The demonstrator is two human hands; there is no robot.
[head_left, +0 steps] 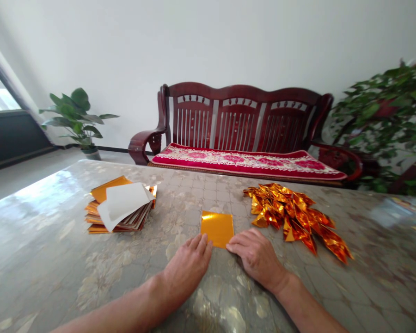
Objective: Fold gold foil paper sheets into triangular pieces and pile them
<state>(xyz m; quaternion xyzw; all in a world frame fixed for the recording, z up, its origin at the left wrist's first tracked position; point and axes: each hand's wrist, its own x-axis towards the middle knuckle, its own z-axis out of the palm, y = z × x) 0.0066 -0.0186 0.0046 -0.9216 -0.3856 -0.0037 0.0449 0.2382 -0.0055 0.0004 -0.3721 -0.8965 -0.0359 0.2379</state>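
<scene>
A square sheet of shiny gold foil paper [217,227] lies flat on the table in front of me, its gold side up. At its lower left corner, my left hand [193,255] has its fingers curled and pressed together on the paper's edge. My right hand [254,254] pinches the lower right corner between fingertips and thumb. To the left is a loose stack of foil paper sheets [121,206], some gold side up and the top ones white side up. Right of my hands lies a pile of folded, pointed gold foil pieces [291,210].
The table [125,273] has a glossy, floral-patterned cover. A clear plastic bag [395,210] lies at its right side. Behind stands a dark red wooden bench [239,115] with a red floral cushion [242,159]. Potted plants [78,115] stand on both sides.
</scene>
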